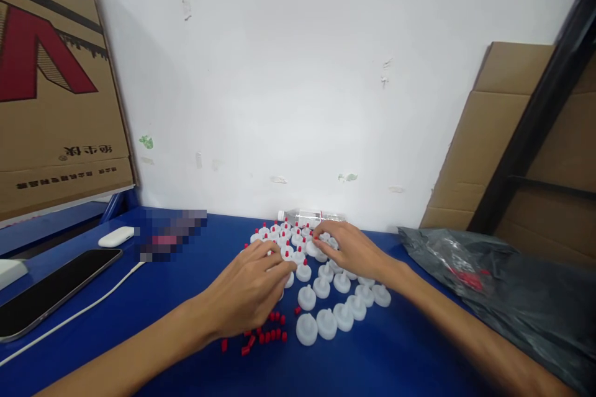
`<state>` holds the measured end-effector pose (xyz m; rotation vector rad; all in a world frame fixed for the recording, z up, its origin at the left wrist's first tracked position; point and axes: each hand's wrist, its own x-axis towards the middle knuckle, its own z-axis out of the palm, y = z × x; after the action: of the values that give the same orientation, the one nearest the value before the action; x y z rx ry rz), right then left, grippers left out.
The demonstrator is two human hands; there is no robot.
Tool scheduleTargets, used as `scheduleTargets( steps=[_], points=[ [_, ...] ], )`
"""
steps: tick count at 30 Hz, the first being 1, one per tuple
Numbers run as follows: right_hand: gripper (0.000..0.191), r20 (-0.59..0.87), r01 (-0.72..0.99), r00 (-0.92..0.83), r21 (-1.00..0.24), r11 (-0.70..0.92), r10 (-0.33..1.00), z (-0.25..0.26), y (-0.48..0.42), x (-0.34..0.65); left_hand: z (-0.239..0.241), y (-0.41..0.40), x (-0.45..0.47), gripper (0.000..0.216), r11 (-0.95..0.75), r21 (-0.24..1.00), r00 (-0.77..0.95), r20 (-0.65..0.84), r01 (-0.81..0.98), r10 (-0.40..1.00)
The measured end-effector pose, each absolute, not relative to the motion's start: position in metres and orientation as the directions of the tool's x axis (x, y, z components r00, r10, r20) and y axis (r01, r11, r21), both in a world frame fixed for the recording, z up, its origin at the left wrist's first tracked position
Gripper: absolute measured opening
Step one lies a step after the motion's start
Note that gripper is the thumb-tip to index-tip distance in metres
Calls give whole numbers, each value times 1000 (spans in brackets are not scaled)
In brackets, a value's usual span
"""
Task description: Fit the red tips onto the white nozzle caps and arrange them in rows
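Observation:
Many white nozzle caps (306, 329) stand spouts up on the blue table; those toward the back carry small red tips (287, 254), while the front rows have bare spouts. My right hand (349, 249) is among the back caps, thumb and index finger closed around a small red tip on a white cap (311, 248). My left hand (256, 282) is curled over the left side of the group, fingers bent together; whatever they hold is hidden. Loose red tips (267, 336) lie on the table just below my left hand.
A clear plastic bottle (310, 218) lies against the wall behind the caps. To the left are a phone (51, 288), a white case (116, 236) and a white cable (97, 303). A grey plastic bag (526, 298) covers the right side. Cardboard (484, 136) leans at the right.

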<state>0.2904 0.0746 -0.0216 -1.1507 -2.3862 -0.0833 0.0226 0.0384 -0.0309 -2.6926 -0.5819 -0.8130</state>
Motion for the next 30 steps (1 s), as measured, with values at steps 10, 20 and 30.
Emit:
scheduleTargets(
  steps=[10, 20, 30],
  points=[
    [12, 561, 584, -678, 17, 812, 476, -8, 32, 246, -34, 44, 24, 15, -833, -83, 633, 693, 546, 346],
    [21, 621, 528, -696, 100, 843, 362, -12, 26, 241, -26, 41, 25, 22, -777, -219, 640, 714, 590, 285],
    [21, 604, 455, -776, 334, 825, 184, -14, 42, 250, -31, 45, 30, 29, -837, -128, 647, 700, 532, 304]
  ],
)
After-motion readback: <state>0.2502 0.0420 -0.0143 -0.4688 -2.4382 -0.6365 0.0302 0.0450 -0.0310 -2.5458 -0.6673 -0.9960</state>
